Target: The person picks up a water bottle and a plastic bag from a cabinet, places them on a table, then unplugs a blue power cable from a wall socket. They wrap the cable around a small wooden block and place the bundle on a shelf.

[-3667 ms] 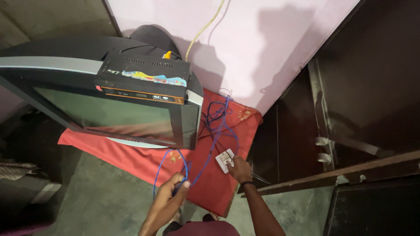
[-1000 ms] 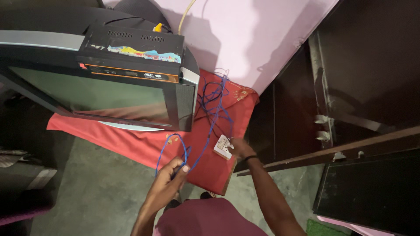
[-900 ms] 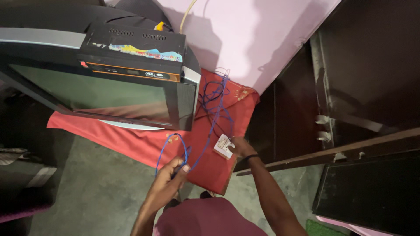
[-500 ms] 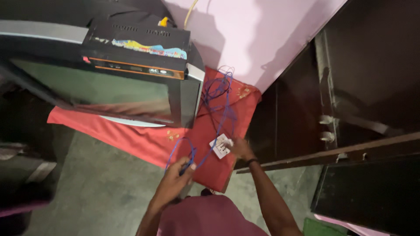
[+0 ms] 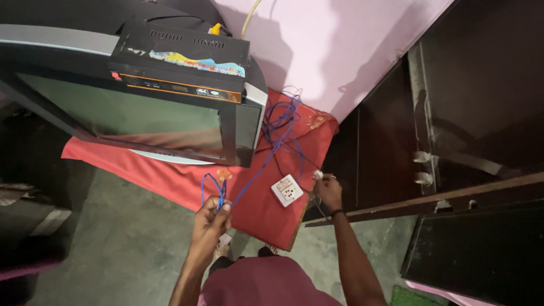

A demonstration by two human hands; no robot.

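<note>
Down on the red cloth (image 5: 170, 181) spread over the grey concrete floor, a person bends over a tangle of thin blue wire (image 5: 272, 141). Their left hand (image 5: 211, 218) is closed on a loop of that wire, fingers and thumb pinched together at the top of the fist, so the strand runs taut from the fist up toward the heap beside the big black box television (image 5: 130, 107). Held that way, the slack stays off the cloth and clear of the small white square socket box (image 5: 287, 190), which lies flat on the cloth between the two hands. The right hand (image 5: 327, 190), a dark band at its wrist, sits just right of the socket box at the cloth's edge, fingertips pinched on a small white piece; I cannot tell whether it is a plug or a wire end. A black set-top box with an orange front strip (image 5: 181, 59) rests on the television, with a yellow cable climbing the pink wall (image 5: 340, 51). Dark wooden cupboard doors (image 5: 470, 113) stand close on the right.
</note>
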